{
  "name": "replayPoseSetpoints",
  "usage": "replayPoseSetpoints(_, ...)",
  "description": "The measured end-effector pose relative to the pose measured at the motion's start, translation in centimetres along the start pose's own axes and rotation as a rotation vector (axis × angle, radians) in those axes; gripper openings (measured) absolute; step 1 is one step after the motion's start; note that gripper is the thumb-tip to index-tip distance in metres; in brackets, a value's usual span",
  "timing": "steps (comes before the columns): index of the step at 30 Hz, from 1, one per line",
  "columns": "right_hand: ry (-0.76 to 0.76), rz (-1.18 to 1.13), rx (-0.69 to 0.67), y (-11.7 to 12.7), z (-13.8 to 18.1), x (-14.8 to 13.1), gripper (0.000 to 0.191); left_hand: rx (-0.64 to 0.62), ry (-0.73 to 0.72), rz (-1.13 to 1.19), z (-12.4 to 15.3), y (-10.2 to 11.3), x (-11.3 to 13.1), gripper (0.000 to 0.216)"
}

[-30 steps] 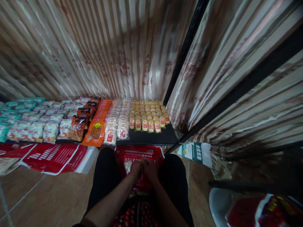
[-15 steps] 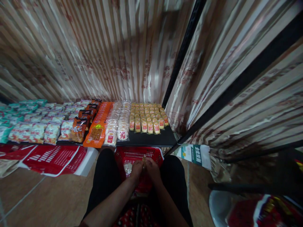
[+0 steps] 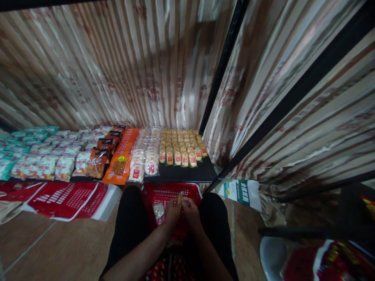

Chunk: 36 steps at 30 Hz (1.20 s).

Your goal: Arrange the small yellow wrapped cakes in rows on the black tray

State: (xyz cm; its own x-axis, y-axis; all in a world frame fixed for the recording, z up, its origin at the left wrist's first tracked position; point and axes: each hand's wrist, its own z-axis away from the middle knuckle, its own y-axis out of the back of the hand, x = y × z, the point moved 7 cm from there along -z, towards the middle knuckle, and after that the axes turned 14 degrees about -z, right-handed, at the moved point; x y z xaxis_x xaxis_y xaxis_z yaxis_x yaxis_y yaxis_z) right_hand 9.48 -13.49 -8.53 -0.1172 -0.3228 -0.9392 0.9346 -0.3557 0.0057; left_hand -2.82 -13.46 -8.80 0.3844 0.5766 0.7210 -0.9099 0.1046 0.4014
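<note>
My left hand [image 3: 172, 212] and my right hand [image 3: 190, 211] meet above a red plastic basket [image 3: 148, 190] between my knees. Both are closed around a small yellow-brown snack packet [image 3: 179, 199], whose upper end sticks out between the fingers. It looks like the yellow snack packets [image 3: 184, 158] standing in rows on the black shelf [image 3: 187, 175] in front of me. Inside the basket, left of my hands, lies a clear-wrapped white snack packet [image 3: 158, 210]. The fingertips are partly hidden and dim.
Left along the shelf are white round packets [image 3: 151, 166], orange bags [image 3: 118, 166], brown bags [image 3: 97, 164], white bags [image 3: 64, 166] and teal bags [image 3: 6, 166]. Another red basket [image 3: 64, 199] lies below left. Black shelf posts [image 3: 224, 66] rise ahead; a whitish basin [image 3: 272, 255] sits right.
The yellow-brown packet shows a little more above my fingers, and my right hand has turned slightly. My view has tilted a little. The shelf goods are unchanged.
</note>
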Motion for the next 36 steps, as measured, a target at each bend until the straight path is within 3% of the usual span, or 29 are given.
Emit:
replayPoseSetpoints(10, 0.066, -0.068, 0.023, 0.7, 0.4, -0.2, 0.030, 0.057, -0.155, -0.223, 1.4, 0.5, 1.3, 0.029)
replayPoseSetpoints(19, 0.044, -0.179, 0.038, 0.7, 0.6, -0.1, 0.033, 0.043, -0.173, -0.492, 3.8, 0.9, 3.1, 0.038)
replayPoseSetpoints(36, 0.044, -0.252, 0.037, 1.9, -0.5, 0.7, 0.028, 0.085, -0.339, -0.468, 4.8, -0.3, 4.1, 0.040)
